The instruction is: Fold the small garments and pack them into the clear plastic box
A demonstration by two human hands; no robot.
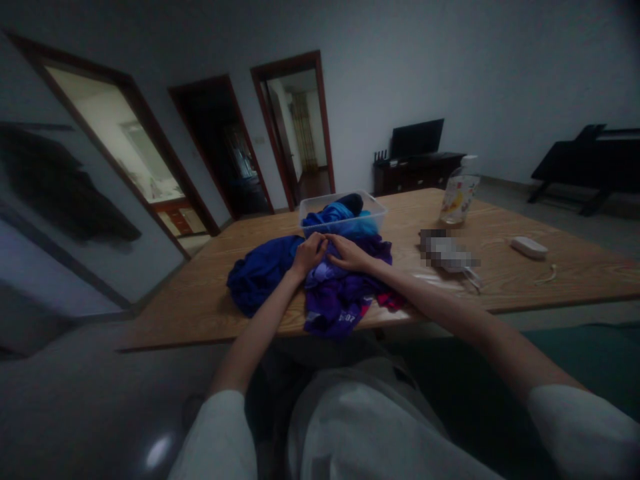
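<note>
A crumpled purple garment (pixel 340 303) with white lettering and a pink-red part lies at the near edge of the table. My left hand (pixel 311 253) is closed on its upper part, fingers bent into the cloth. Close beside it, almost touching, my right hand (pixel 350 255) pinches the same fabric from the right. A dark blue garment (pixel 267 270) is heaped to the left, next to my left wrist. Just beyond my hands stands a clear plastic bin (pixel 376 203) with blue and black clothes (pixel 333 215) inside.
The wooden table (pixel 200 293) also bears a clear bottle with a printed pattern (pixel 456 197), a pixelated object (pixel 447 253) with a cord, a white oblong case (pixel 529 248) and a small pale cord (pixel 547 275). A TV (pixel 417 139) stands on a dark cabinet behind.
</note>
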